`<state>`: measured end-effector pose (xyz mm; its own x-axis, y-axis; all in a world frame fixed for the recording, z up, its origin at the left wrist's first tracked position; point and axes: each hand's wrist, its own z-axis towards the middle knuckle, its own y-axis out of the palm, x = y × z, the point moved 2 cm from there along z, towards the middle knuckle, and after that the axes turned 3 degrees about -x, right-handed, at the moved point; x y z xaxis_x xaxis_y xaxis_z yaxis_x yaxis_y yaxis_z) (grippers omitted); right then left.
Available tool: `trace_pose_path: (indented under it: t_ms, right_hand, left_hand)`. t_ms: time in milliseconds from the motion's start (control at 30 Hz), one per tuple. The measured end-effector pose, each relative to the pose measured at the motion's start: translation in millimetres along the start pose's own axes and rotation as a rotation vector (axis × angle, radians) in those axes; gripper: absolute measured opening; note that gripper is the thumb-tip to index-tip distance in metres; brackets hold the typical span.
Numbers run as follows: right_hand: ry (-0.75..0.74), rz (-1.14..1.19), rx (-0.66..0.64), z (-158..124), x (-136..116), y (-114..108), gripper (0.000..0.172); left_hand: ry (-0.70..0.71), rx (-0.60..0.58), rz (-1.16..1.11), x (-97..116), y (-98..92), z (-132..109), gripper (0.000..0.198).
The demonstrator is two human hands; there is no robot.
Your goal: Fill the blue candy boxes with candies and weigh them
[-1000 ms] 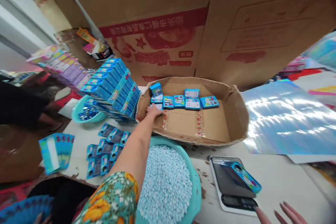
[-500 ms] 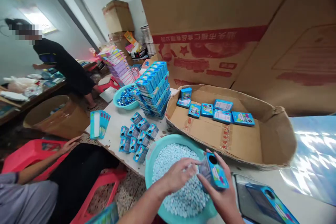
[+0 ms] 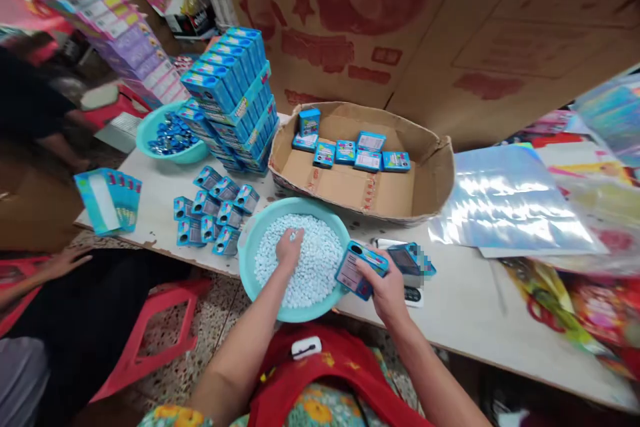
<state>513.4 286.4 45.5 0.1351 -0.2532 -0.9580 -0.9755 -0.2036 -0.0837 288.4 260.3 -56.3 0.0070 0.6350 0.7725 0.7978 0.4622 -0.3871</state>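
Note:
My left hand (image 3: 290,250) dips into the light-blue candies (image 3: 315,260), its fingers curled and pinched around a few pale pieces. A turquoise basin (image 3: 246,260) holds these candies right in front of me. Over the basin's right rim, my right hand (image 3: 390,287) grips a small blue printed box (image 3: 357,270), tilted, with a dark round opening near its top end. Just behind that hand, another blue box (image 3: 400,260) lies on a digital scale (image 3: 414,297), partly hidden by my fingers.
Several boxes with round openings stand on the table (image 3: 155,193) at left. Behind them rise a tall stack of blue boxes (image 3: 235,100) and a basin of shiny blue pieces (image 3: 145,133). A cardboard tray (image 3: 330,193) holds closed boxes. A seated person's hand (image 3: 65,263) is at left.
My left hand has moved away from the box and down into the candies. The right hand has turned the box, still held. My view has swung downward and to the right.

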Motion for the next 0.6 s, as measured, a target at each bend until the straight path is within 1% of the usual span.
trace_pose_path:
  t_ms: [100, 200, 267, 367, 433, 467, 533, 600]
  right_hand:
    - [-0.046, -0.095, -0.062, 1.0, -6.6, 5.7, 0.045]
    - [-0.088, -0.204, -0.112, 2.2, -12.5, 11.9, 0.045]
    - [-0.128, -0.280, -0.130, 2.7, -14.7, 17.0, 0.044]
    - [-0.251, -0.387, -0.176, 3.2, -14.7, 30.2, 0.040]
    - [-0.330, -0.441, -0.237, 3.5, -12.5, 42.8, 0.036]
    - [-0.360, -0.464, -0.272, 3.5, -11.4, 49.4, 0.034]
    - [-0.405, -0.502, -0.328, 3.3, -10.3, 61.4, 0.031]
    - [-0.441, -0.522, -0.342, 2.3, -12.1, 69.2, 0.030]
  left_hand:
    - [-0.047, -0.105, -0.233, 3.9, 1.8, -5.9, 0.040]
    - [-0.110, -0.239, -0.455, 14.0, -7.1, -16.0, 0.041]
    - [-0.137, -0.313, -0.572, 27.0, -17.1, -24.9, 0.040]
    - [-0.123, -0.364, -0.734, 53.7, -30.8, -43.4, 0.037]
    - [-0.070, -0.363, -0.898, 72.2, -35.1, -57.1, 0.034]
    - [-0.028, -0.341, -0.974, 80.1, -35.9, -63.2, 0.032]
    - [0.071, -0.261, -1.064, 91.8, -36.3, -72.3, 0.029]
    - [0.158, -0.162, -1.057, 98.0, -36.6, -76.7, 0.026]
